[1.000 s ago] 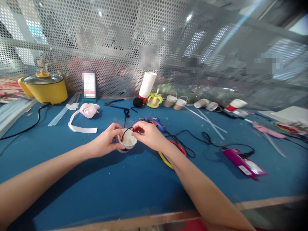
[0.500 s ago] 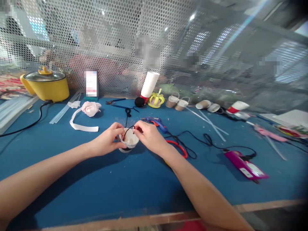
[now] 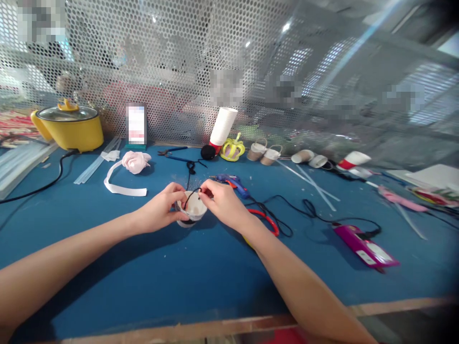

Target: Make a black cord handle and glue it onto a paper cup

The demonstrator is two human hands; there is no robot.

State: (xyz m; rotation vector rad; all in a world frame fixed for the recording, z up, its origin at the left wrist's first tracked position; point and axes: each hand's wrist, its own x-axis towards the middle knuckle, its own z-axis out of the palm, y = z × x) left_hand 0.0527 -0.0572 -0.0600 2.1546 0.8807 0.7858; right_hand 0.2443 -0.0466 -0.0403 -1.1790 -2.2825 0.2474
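Near the middle of the blue table stands a small white cup (image 3: 196, 208) with a dark band low on its outside. My left hand (image 3: 168, 206) is closed on the cup's left rim, thumb outside and fingers over the edge. Black cord (image 3: 192, 192) curves across the cup's opening. Its right end is pinched between the thumb and finger of my right hand (image 3: 219, 198), at the far right rim. More cord runs back from the cup to a small black tangle (image 3: 191, 167) on the table.
Right of my hands lie a blue glue gun (image 3: 233, 183) and red-handled scissors (image 3: 267, 220). A purple power strip (image 3: 366, 246) lies farther right. Pliers (image 3: 174, 154), a white fabric roll (image 3: 135, 162), small handled cups (image 3: 270, 155) and a yellow pot (image 3: 75, 129) stand or lie toward the back.
Almost nothing differs. Both hands stay at the cup, and the black cord over its opening looks slightly straighter.
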